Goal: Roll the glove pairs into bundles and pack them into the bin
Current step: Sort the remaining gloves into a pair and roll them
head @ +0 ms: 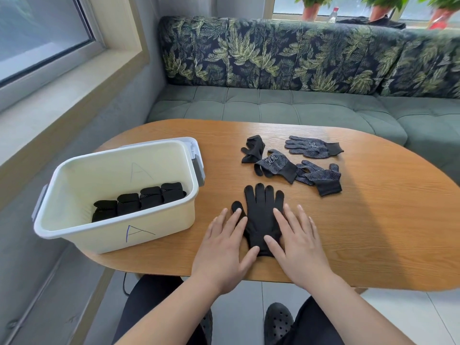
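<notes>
A black glove [260, 215] lies flat on the wooden table [373, 220], fingers pointing away from me. My left hand [224, 247] presses its left side and thumb with straight fingers. My right hand [297, 239] lies flat on its right side. Behind it lie loose gloves: a crumpled plain black one [254, 148] and three dotted ones [275, 165] [312, 146] [321, 178]. The cream bin [74, 235] marked "A" stands at the left and holds several rolled black bundles [139, 200].
The bin's lid [191, 145] leans behind the bin. A green sofa [273, 103] with leaf-print cushions wraps the far side of the table. A window sill [62, 95] runs along the left. My knees and black shoes [278, 319] are below the near table edge.
</notes>
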`<state>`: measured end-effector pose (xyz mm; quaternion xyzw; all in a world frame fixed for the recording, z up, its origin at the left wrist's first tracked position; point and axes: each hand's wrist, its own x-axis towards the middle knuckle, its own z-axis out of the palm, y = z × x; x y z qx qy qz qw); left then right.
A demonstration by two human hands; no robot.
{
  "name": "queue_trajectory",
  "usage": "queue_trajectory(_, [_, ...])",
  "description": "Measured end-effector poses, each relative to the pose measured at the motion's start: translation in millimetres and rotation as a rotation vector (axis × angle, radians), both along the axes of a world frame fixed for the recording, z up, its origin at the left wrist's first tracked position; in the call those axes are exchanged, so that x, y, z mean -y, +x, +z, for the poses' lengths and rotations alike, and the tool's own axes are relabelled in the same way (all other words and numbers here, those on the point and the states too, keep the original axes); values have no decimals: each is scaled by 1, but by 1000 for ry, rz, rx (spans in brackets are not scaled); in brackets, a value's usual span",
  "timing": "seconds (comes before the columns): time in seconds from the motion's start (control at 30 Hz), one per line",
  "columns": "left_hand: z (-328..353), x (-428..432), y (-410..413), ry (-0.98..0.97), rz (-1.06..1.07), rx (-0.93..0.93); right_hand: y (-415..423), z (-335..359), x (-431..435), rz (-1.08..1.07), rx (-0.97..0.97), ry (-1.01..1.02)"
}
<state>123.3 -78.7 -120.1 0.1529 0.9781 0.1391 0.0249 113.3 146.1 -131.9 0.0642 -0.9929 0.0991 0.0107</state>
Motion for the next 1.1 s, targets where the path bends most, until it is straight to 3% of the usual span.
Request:
queue_trajectory(0.2, [0, 0, -2, 96, 57, 4, 14, -2, -2, 62, -247, -144])
queue_trajectory(0.43, [-12, 16, -2, 415, -82, -172, 15, -8, -6, 135, -351, -234])
queue_trajectory(0.6, [-21, 13, -3, 462, -86, -230, 18, -10, -9, 232, -381, -281])
queue_trajectory(1.1, [-16, 14, 1, 461, -76, -252, 17, -6, -11, 247, -368, -368])
